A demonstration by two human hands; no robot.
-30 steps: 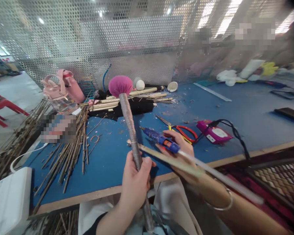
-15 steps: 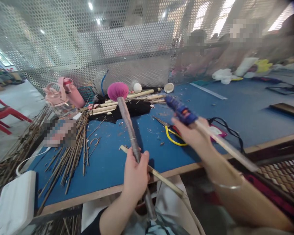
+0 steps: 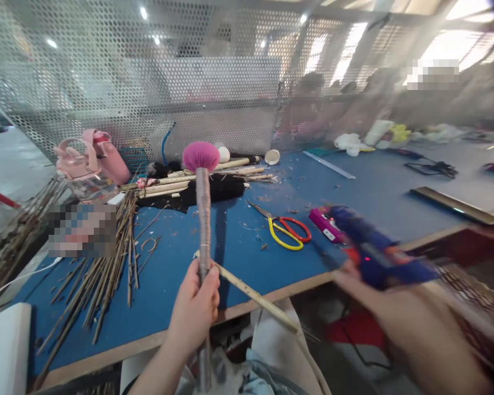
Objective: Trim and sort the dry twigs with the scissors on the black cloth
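Observation:
My left hand [image 3: 195, 299] is closed around a grey wrapped stick [image 3: 204, 214], which stands nearly upright at the table's front edge. A bright pink fabric-covered ball [image 3: 201, 156] tops it. A pale, peeled-looking stick [image 3: 257, 296] slants past the same hand to the lower right; whether the fingers also grip it, I cannot tell. At the right, my right hand [image 3: 366, 291] is closed on a blue glue gun [image 3: 368, 241], both smeared by motion. A small red light glows on the gun. Scissors [image 3: 271, 233] with yellow and red handles lie between the hands.
Thin brown twigs [image 3: 107, 274] spread over the blue table's left side. Pink bottles [image 3: 82, 170] stand behind them. Pale sticks and black cloth [image 3: 220, 189] lie at the back. A magenta power strip [image 3: 325, 226] is near the glue gun, and a dark metal bar [image 3: 456, 206] farther right.
My right hand has swung the glue gun down and right, away from the pink-topped stick, uncovering the scissors and power strip. The stick in my left hand stands more upright. The view has shifted right.

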